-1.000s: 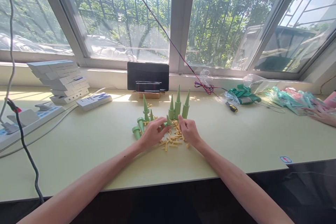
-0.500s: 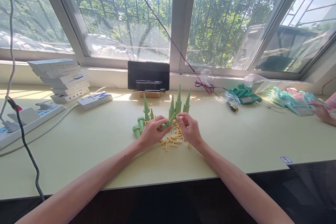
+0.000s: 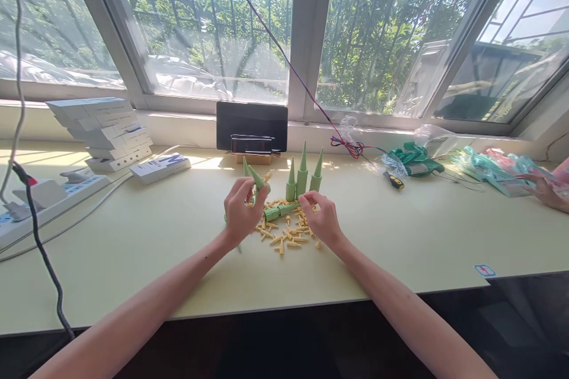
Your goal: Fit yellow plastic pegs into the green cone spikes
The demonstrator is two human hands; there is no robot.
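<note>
A: Left hand [image 3: 240, 213] is raised off the table [image 3: 133, 249], fingers pinched on a green cone [image 3: 257, 179], tip pointing up and to the right. A small yellow peg [image 3: 267, 176] shows just at the cone's far end; cannot tell whether it is seated in the cone.

B: Right hand [image 3: 320, 217]?

A: Low, just right of the yellow peg pile [image 3: 288, 235]. Fingertips curled together at the end of a lying green cone [image 3: 279, 211]. Whether they grip it or only touch it, I cannot tell.

B: Landmark?

A: The peg pile. It lies between the two wrists, pegs scattered loose on the table. Just behind it, three upright green cones [image 3: 303, 174] stand close together. Farther behind, a black screen [image 3: 251, 119] leans at the window ledge.

B: Elsewhere?

A: Well left of the pile: stacked white boxes [image 3: 104, 130] and a power strip [image 3: 40, 201]. Well right: a screwdriver [image 3: 394, 180], a green bag [image 3: 413, 159], and another person's hand [image 3: 544, 192] on coloured packets [image 3: 498, 169].
</note>
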